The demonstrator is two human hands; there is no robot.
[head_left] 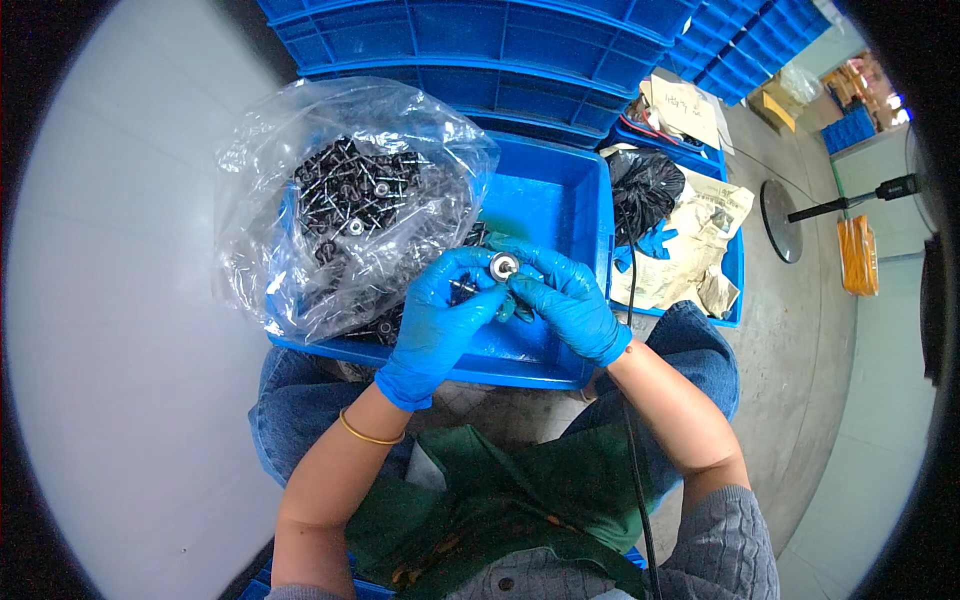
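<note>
Both my hands wear blue gloves and meet over a blue plastic bin (535, 370). Between their fingertips is a small metal part with a round, silver-rimmed end (504, 266); its exact kind is not clear. My left hand (440, 318) is closed on it from the left. From the right, my right hand (568, 303) pinches it with thumb and fingers. In the bin's left side lies a clear plastic bag (255, 215), opened at the top. Inside it is a heap of dark metal parts with thin shiny stems (345, 185). More such parts lie beside my left hand, partly hidden by it.
Stacked blue crates (480, 35) rise behind the bin. To the right, another blue crate (735, 290) holds a black plastic bag (643, 190), blue gloves (655, 240) and brown paper (700, 235). A black cable (636, 470) hangs down past my right arm. A round-based stand (780, 220) is farther right.
</note>
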